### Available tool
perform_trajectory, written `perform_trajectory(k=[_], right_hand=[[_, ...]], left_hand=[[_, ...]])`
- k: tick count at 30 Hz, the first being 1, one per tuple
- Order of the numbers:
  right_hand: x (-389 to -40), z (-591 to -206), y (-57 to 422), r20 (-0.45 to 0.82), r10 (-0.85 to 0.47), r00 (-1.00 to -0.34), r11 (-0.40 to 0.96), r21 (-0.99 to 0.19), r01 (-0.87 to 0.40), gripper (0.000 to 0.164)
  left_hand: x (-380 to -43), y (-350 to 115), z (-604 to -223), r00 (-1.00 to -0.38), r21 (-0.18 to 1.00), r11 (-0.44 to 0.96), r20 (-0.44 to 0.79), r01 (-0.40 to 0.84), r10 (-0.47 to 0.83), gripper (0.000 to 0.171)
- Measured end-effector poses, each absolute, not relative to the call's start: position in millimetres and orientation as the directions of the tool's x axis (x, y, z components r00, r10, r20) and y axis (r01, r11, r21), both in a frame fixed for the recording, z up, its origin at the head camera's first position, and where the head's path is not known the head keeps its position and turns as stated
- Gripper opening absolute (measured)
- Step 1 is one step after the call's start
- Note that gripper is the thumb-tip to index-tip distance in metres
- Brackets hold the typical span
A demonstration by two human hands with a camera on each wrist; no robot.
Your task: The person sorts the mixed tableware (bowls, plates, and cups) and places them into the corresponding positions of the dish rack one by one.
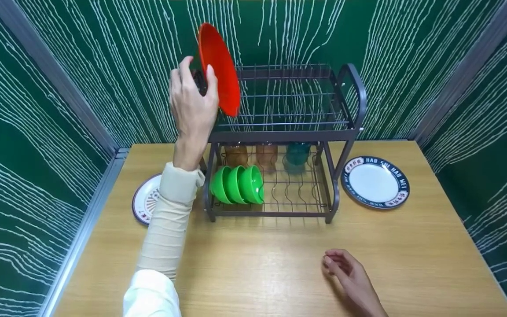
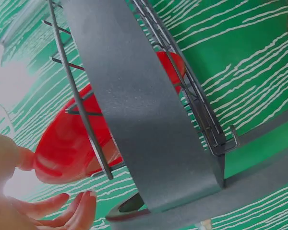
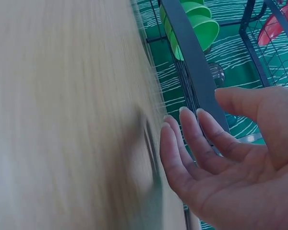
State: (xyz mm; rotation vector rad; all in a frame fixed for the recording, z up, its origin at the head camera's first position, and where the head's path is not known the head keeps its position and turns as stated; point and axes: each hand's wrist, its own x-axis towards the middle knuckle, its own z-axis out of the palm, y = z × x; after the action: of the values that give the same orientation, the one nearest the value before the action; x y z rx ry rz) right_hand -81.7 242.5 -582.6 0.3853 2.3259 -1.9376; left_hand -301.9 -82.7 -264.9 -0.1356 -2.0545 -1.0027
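With left hand (image 1: pixel 193 102): touches red plate (image 1: pixel 222 70) at rim by thumb, fingers apart, unclamped | red plate: on edge at left end of dish rack (image 1: pixel 275 135), upper tier | with right hand (image 1: pixel 349 274): hovers over wooden table (image 1: pixel 253 259), thumb apart from loosely bent fingers | lower tier: three green bowls (image 1: pixel 234 185) leftmost, tinted tumblers (image 1: pixel 266 155) behind

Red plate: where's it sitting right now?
In the head view, the red plate stands tilted on edge at the left end of the dish rack's upper tier, beside the left hand.
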Motion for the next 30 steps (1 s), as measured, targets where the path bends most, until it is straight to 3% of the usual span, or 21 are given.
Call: perform_trajectory(k=[10,19,24,30], right_hand=[[-82.1,-583.1,265.2,-0.145,0.186,-0.972,0.158,-0.972,0.176,0.035],[-93.9,-570.7,303.6,-0.301,0.25,-0.92,0.123,-0.933,0.338,0.068],[-108.3,-561.9,324.5,-0.32,0.305,-0.897,0.092,-0.927,0.363,0.074],[-121.4,-556.9,346.0,-0.306,0.318,-0.898,0.134,-0.923,0.362,0.078]], left_hand=[[-269.4,-83.5,-287.0,-0.556,0.586,0.638,0.782,0.5,-0.282,0.049],[-234.8,-73.7,-314.7,-0.518,0.559,0.583,0.815,0.59,-0.259,0.035],[-215.6,-67.5,-336.7,-0.515,0.545,0.536,0.828,0.645,-0.222,0.027],[-194.9,-60.0,-370.9,-0.558,0.55,0.509,0.815,0.662,-0.155,0.019]])
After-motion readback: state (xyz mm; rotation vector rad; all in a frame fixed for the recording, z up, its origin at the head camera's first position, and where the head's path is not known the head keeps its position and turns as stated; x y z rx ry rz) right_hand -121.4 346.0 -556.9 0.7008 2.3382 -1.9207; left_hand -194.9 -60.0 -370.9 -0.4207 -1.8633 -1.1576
